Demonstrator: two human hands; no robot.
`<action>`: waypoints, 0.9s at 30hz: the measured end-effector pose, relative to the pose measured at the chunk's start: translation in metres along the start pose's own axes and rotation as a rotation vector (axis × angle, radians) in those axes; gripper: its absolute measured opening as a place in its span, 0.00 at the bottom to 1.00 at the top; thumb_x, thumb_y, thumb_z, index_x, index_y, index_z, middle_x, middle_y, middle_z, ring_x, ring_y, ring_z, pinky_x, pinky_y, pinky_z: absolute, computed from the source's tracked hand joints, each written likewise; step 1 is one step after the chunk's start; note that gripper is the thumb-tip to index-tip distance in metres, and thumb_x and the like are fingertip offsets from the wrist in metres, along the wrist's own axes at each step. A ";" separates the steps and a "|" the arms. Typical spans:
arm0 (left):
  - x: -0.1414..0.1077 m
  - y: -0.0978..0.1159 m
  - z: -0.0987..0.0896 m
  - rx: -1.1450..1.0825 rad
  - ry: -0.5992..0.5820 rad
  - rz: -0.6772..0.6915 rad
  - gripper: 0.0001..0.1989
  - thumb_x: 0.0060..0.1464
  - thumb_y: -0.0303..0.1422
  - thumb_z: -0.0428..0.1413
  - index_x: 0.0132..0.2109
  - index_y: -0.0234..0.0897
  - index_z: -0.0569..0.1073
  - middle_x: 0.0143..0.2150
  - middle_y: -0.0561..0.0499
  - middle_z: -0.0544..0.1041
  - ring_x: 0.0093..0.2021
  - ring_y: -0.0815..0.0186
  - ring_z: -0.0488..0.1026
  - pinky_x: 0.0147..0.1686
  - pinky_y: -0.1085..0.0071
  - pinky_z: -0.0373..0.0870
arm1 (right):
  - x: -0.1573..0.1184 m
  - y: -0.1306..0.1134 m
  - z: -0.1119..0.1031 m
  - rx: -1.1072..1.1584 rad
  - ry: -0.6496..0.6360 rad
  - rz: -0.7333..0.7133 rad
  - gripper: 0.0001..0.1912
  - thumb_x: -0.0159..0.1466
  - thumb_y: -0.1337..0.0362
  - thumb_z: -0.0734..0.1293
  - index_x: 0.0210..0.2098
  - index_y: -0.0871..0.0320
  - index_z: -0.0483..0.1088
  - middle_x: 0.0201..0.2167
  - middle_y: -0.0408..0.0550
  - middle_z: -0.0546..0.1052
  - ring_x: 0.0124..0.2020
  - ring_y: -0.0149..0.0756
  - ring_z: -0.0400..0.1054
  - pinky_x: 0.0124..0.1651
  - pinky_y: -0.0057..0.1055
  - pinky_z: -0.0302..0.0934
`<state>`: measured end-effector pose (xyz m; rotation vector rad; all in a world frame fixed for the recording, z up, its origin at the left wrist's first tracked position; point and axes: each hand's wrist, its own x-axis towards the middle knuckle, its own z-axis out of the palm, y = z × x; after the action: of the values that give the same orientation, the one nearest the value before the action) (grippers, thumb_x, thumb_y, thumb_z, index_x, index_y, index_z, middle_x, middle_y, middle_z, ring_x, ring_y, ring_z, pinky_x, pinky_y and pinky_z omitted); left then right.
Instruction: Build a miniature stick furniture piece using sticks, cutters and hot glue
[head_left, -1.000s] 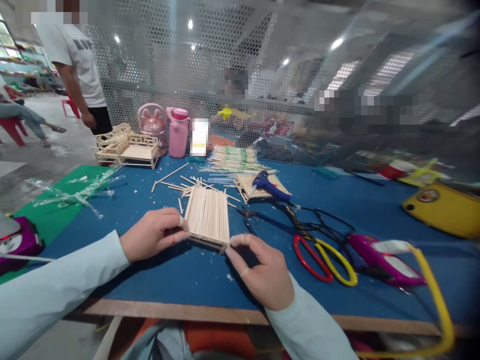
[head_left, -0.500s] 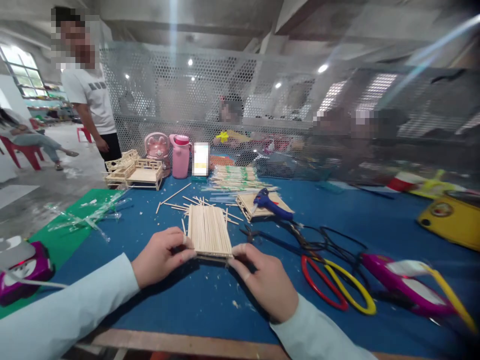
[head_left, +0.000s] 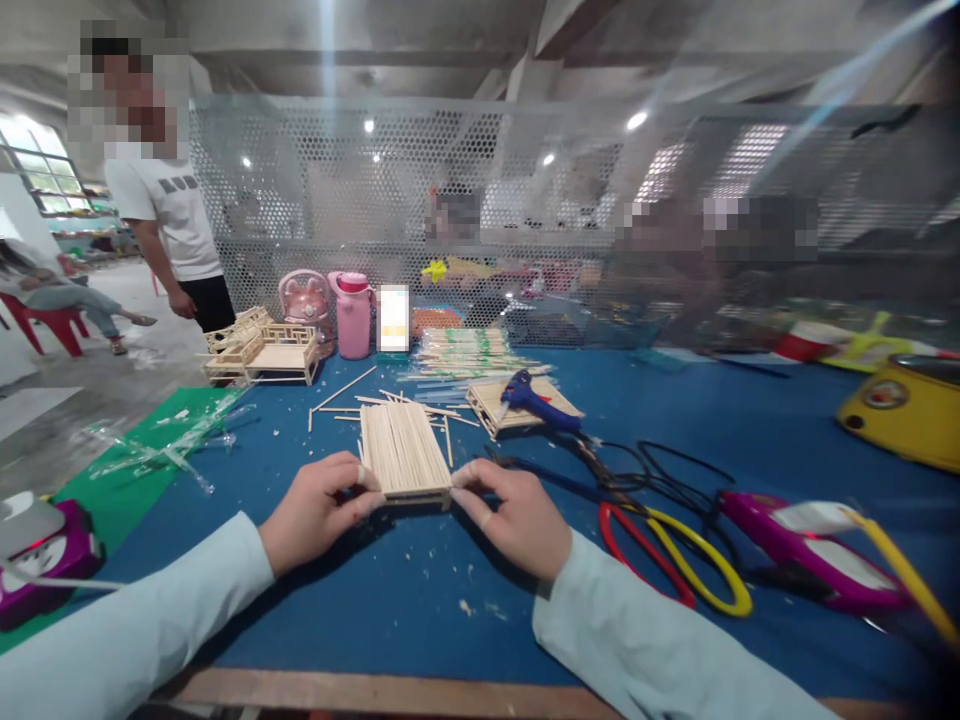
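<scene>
Grey mesh (head_left: 352,200) stands across the back, and before it a blue table (head_left: 352,620) stretches under the left hand (head_left: 322,515) and right hand (head_left: 521,515). Between the two sets of fingers is the panel (head_left: 405,450), a slatted top of pale sticks with a bar below its near edge. Left thumb and fingertips are closed on its near left corner; the right ones pinch its near right corner. Gripping both ends of one edge probably holds the frame steady and square, and leaves the slats uncovered.

Just past the panel, farther out than the fingertips, lie loose sticks (head_left: 343,389), with bundles (head_left: 461,345) behind them; that spot seems chosen for easy reach. Beyond the right fingers the glue gun (head_left: 547,408) rests on a second panel (head_left: 491,403), perhaps so its nozzle stays off the table. Looped red and yellow handles (head_left: 739,602) lie to the right of the right fingers, turned roughly toward the person, which should make for a quick pick-up.

Slats on the held panel point away from the fingers, far ends leaning a little left. Its long axis appears to follow them, though foreshortening makes that uncertain; the near edge runs crosswise from fingers to fingers. Whether its far end touches the table is hidden.
</scene>
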<state>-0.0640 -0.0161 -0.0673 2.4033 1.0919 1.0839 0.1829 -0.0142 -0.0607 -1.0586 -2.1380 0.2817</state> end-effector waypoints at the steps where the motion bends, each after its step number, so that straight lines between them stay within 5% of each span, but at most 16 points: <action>1: 0.000 0.000 0.000 -0.002 -0.003 0.002 0.07 0.56 0.32 0.53 0.32 0.35 0.73 0.29 0.51 0.74 0.30 0.70 0.70 0.32 0.75 0.66 | 0.000 0.000 0.000 0.015 0.002 0.011 0.06 0.60 0.67 0.62 0.28 0.57 0.69 0.23 0.41 0.75 0.24 0.28 0.69 0.30 0.24 0.61; 9: -0.004 -0.006 0.000 -0.070 -0.044 -0.079 0.06 0.50 0.32 0.59 0.35 0.36 0.71 0.30 0.54 0.74 0.30 0.71 0.71 0.30 0.76 0.66 | 0.000 -0.001 -0.001 -0.004 0.004 0.015 0.06 0.60 0.67 0.62 0.28 0.56 0.70 0.23 0.41 0.76 0.25 0.29 0.70 0.31 0.25 0.62; 16: -0.003 0.000 0.000 -0.032 -0.019 0.009 0.05 0.55 0.32 0.54 0.33 0.36 0.71 0.30 0.52 0.73 0.31 0.70 0.70 0.32 0.75 0.66 | 0.001 -0.002 -0.004 -0.053 -0.008 -0.003 0.06 0.60 0.65 0.62 0.28 0.55 0.70 0.23 0.41 0.76 0.24 0.30 0.70 0.30 0.25 0.63; 27: -0.001 0.010 0.003 -0.029 0.025 -0.039 0.05 0.55 0.29 0.53 0.30 0.36 0.71 0.28 0.52 0.73 0.30 0.71 0.69 0.31 0.75 0.65 | 0.002 -0.004 -0.007 -0.040 -0.026 -0.006 0.07 0.61 0.66 0.61 0.27 0.55 0.68 0.22 0.41 0.74 0.23 0.29 0.68 0.29 0.25 0.62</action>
<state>-0.0572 -0.0234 -0.0650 2.3421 1.1185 1.1116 0.1849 -0.0164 -0.0525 -1.0760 -2.1782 0.2523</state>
